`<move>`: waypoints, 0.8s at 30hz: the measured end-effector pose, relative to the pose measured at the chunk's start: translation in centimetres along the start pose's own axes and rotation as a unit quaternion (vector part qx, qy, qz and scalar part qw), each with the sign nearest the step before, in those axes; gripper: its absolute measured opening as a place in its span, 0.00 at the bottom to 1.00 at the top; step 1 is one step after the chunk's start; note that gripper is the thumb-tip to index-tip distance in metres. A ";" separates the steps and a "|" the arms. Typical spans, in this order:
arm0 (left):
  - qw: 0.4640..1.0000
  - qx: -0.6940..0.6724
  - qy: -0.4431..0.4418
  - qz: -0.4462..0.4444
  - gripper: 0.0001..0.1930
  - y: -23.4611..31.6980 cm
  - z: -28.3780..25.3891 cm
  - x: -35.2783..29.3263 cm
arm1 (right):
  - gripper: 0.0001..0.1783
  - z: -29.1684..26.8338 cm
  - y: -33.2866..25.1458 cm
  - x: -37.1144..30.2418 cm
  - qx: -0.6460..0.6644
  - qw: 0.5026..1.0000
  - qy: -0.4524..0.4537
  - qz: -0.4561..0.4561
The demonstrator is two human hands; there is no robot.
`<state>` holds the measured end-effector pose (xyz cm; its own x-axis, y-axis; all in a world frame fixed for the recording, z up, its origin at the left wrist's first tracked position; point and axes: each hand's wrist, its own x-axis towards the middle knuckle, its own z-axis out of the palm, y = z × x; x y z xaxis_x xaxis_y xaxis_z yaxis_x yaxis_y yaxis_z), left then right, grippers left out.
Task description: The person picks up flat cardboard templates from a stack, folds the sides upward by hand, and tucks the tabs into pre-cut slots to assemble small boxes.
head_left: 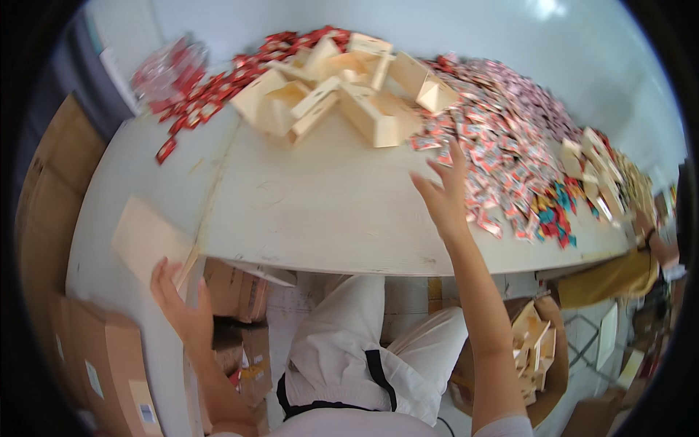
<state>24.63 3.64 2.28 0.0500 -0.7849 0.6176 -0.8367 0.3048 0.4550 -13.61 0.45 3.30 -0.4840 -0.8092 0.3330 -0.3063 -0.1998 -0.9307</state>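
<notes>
My left hand (183, 306) is at the table's near left edge, thumb and fingers apart. Its fingertips are beside a pale cream folded paper box (149, 237) that lies on the tabletop; whether they touch it I cannot tell. Over the right half of the table my right hand (445, 197) reaches forward with spread fingers and nothing in it. Just beyond its fingertips is a wide heap of small pink-and-white packets (502, 156). Several open cream boxes (378, 116) stand and lean together at the far middle, slightly blurred.
Red packets (196, 109) and a clear plastic bag (169, 69) lie at the back left. Teal and red packets (557, 211) lie at the right, near more cream boxes (593, 167). Below stand cardboard cartons (109, 364) and a bin of boxes (535, 349). Another person's hand (661, 251) shows far right.
</notes>
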 end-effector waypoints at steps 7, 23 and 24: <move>0.959 0.253 -0.120 -0.046 0.32 -3.4 -1.7 2.4 | 0.31 -3.5 1.2 -12.1 0.056 0.998 0.027 0.011; 0.970 0.047 0.205 0.124 0.02 -0.2 -3.6 2.1 | 0.20 -3.7 -0.8 -18.9 0.136 0.988 -0.061 0.046; 0.969 -0.019 0.201 0.144 0.03 1.5 -2.5 1.6 | 0.21 -3.6 -1.6 -19.0 0.169 0.977 -0.113 0.065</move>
<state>24.83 4.19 5.52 0.0321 -0.3934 0.9188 -0.8272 0.5056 0.2454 -6.90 18.08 -1.03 -0.2963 -0.9333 0.2029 0.0525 -0.2280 -0.9723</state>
